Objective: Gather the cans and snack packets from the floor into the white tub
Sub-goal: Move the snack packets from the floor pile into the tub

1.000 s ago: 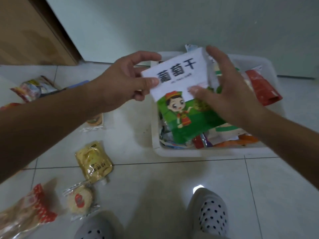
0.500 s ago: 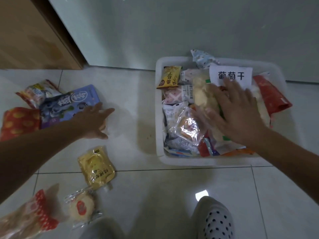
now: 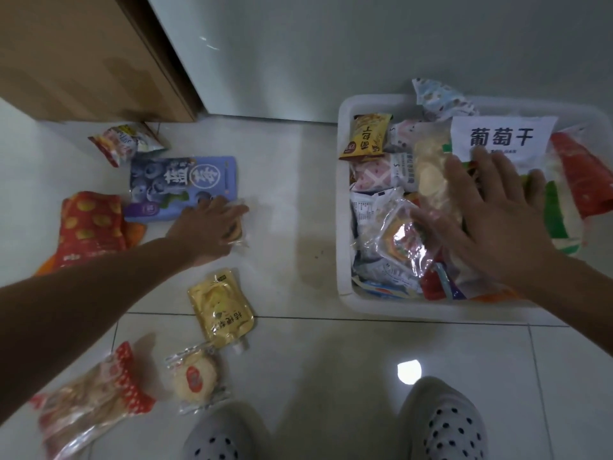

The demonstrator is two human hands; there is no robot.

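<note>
The white tub [image 3: 345, 200] stands on the floor at right, packed with snack packets. A white and green raisin packet [image 3: 507, 137] lies on top at its far side. My right hand [image 3: 497, 227] hovers flat over the tub's contents, fingers spread, holding nothing. On the floor at left, my left hand [image 3: 209, 230] closes over a small clear-wrapped snack [image 3: 237, 234] just below a purple blueberry packet [image 3: 185, 184]. Nearer me lie a yellow spouted pouch [image 3: 220, 310], a round wrapped cake [image 3: 195, 380] and a red-and-clear bag [image 3: 89, 396].
A red orange-spotted bag [image 3: 89, 224] and a small crumpled packet [image 3: 122, 142] lie at far left near a wooden door [image 3: 83, 54]. The wall runs behind the tub. My two dotted slippers [image 3: 441, 423] stand at the bottom edge on the tiled floor.
The raisin packet went from both hands into the tub. My left hand moved left down to the floor and now covers the small clear-wrapped snack; the right hand stays over the tub.
</note>
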